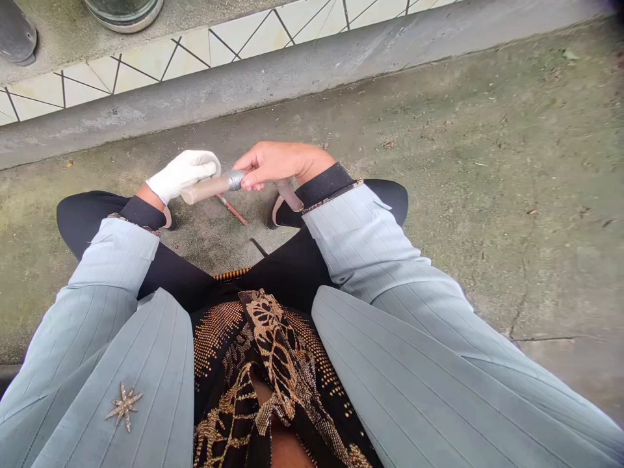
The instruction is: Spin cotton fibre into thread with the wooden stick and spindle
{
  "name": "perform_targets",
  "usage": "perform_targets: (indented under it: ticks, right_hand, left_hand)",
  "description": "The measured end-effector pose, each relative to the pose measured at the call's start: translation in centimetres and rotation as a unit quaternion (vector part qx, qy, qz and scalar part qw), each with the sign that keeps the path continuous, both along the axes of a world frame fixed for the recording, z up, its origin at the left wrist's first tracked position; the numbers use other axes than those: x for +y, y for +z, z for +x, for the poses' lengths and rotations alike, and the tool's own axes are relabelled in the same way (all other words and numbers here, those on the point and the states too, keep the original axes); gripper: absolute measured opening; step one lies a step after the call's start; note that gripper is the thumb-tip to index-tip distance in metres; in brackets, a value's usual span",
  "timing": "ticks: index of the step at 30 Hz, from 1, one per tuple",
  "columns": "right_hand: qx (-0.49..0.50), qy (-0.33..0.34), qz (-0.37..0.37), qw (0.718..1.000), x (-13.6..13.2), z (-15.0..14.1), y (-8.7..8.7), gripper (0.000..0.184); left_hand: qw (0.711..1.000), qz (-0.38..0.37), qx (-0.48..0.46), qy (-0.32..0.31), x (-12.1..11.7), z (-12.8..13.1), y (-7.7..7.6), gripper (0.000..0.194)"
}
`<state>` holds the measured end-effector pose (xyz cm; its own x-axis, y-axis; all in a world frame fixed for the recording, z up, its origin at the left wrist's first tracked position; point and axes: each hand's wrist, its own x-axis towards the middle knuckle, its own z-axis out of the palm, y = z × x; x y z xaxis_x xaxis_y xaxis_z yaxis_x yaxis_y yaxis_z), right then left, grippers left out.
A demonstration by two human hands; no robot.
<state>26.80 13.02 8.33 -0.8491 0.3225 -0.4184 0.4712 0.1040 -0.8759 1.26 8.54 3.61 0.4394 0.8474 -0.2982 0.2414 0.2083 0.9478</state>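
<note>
A wooden handle (202, 191) with silver wire (235, 180) wound round one end lies across the space between my hands. My bare right hand (283, 162) pinches it at the wire-wrapped end. In a white knit glove, my left hand (182, 174) is curled just above and behind the handle; what its fingers grip is hidden. Below my right wrist a smooth grey-brown piece (290, 195) sticks out, and I cannot tell whether it belongs to the same tool. A thin reddish rod (234, 211) is visible beneath the hands, near the ground.
My black-trousered knees (385, 195) are spread on both sides. Ahead runs a raised concrete ledge (292, 78) edged with patterned tiles (248, 32). A dark round-based container (124, 13) and a dark cylindrical object (15, 36) stand on it. Cracked concrete ground (487, 195) extends rightward.
</note>
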Motion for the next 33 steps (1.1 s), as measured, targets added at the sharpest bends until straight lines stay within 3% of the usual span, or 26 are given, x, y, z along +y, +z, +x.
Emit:
perform_targets:
  ticks: [2, 6, 10, 12, 16, 22, 29, 33]
  right_hand:
    - [0.082, -0.119, -0.011, 0.99, 0.1, 0.3, 0.4, 0.042]
    - [0.167, -0.313, -0.01, 0.935, 1.0, 0.5, 0.1, 0.059]
    - [0.081, -0.397, 0.016, 0.914, 1.7, 0.1, -0.6, 0.044]
    - [-0.007, -0.398, 0.049, 0.916, 1.6, -0.4, -0.7, 0.036]
    - [-0.125, -0.302, 0.119, 0.938, 0.9, -1.1, -0.7, 0.03]
    - [-0.175, -0.123, 0.132, 0.968, 0.7, -0.9, -1.3, 0.034]
    - [-0.167, 0.05, 0.103, 0.979, -0.3, -1.7, -1.3, 0.035]
    - [-0.125, 0.107, 0.05, 0.985, -1.0, -2.0, -0.9, 0.027]
  left_hand:
    - [1.0, -0.002, -0.022, 0.008, 0.1, 0.4, -0.5, 0.027]
    - [0.998, 0.005, -0.048, -0.038, -0.6, 1.0, -0.1, 0.032]
    - [0.995, 0.001, -0.012, -0.099, -1.4, 1.3, 1.0, 0.031]
    - [0.994, 0.004, -0.002, -0.106, -1.5, 1.3, 1.7, 0.033]
    - [0.998, 0.025, -0.005, -0.061, -1.3, 0.7, 2.7, 0.037]
    - [0.998, 0.061, -0.007, 0.011, -0.9, -0.3, 3.7, 0.026]
    - [0.997, 0.05, 0.055, -0.009, -0.8, -0.2, 4.0, 0.024]
    - [0.997, 0.038, 0.059, -0.033, -0.3, -0.6, 3.2, 0.024]
